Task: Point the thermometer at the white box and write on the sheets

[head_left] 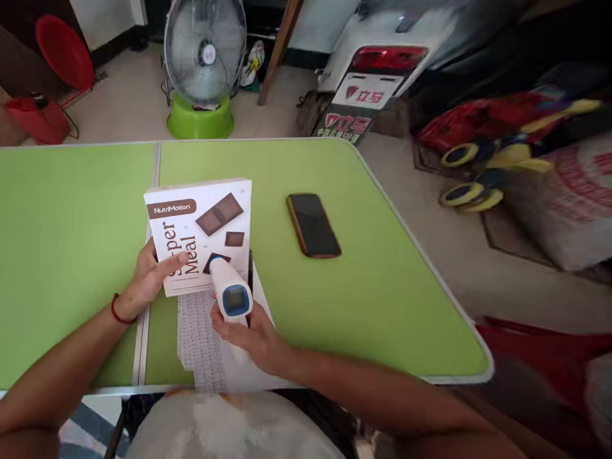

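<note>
The left hand grasps a white rectangular cardboard box printed with a brown "NutriMotion" label and brown bars, the thumb laid over the lower left of the front and the other fingers tucked round the left edge. Whether the box's bottom rests on anything cannot be told. The right hand is wrapped round the handle of a white plastic handheld device with a blue-rimmed grey screen, its blue-tipped nose pointing away from the fingers and overlapping the box's lower right corner in the view; contact there is unclear.

Beneath the right fingers lie grey-patterned printed sheets and a plain white sheet. Ahead of them and to their right, a black phone in a brown case lies apart on the light-green desk.

For steady handling, the left fingers would do best to keep the box's face square to the nose, the thumb clear of the printed front. The right wrist is better held level, the screen turned up for reading, with the fingers firm but light on the handle.
</note>
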Motion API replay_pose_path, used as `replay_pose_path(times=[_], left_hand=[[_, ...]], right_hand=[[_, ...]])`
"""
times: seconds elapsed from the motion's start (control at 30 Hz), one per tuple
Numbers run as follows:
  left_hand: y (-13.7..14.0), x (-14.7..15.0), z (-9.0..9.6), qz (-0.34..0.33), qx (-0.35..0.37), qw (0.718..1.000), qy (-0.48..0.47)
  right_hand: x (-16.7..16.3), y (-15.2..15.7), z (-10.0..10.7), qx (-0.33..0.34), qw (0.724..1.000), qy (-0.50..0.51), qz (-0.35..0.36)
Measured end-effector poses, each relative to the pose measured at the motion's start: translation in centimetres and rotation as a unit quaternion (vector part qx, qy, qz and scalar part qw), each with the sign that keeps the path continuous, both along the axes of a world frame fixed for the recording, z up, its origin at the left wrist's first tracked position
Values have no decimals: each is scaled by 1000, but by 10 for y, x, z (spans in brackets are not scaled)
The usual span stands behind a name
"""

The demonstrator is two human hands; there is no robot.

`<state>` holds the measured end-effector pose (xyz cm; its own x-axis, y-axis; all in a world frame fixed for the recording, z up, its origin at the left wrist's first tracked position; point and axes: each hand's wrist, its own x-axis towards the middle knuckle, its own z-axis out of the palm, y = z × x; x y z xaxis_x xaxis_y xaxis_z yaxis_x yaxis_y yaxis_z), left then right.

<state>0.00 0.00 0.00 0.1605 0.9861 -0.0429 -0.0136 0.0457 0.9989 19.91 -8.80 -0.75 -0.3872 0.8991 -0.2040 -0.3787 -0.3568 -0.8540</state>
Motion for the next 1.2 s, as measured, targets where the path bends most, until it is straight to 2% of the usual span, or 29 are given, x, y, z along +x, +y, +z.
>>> replay_pose_path(times=[0.17, 0.3, 0.47, 0.87, 1.2], left_hand=[[1, 3, 2, -10, -8, 1000, -1], [-1, 3, 5, -9, -5, 1000, -13], [1, 0, 5, -12, -4, 1000, -4], [1, 0, 4, -9, -12, 1000, -8], [1, 1, 7, -14, -11, 1000, 3]], right_hand=[[-1, 4, 3, -30, 997, 1, 70], [-3, 6, 8, -25, 996, -25, 80], [-7, 8, 11, 24, 996, -12, 84], [-7, 9, 17, 27, 995, -40, 93], [-7, 8, 11, 35, 994, -44, 97]])
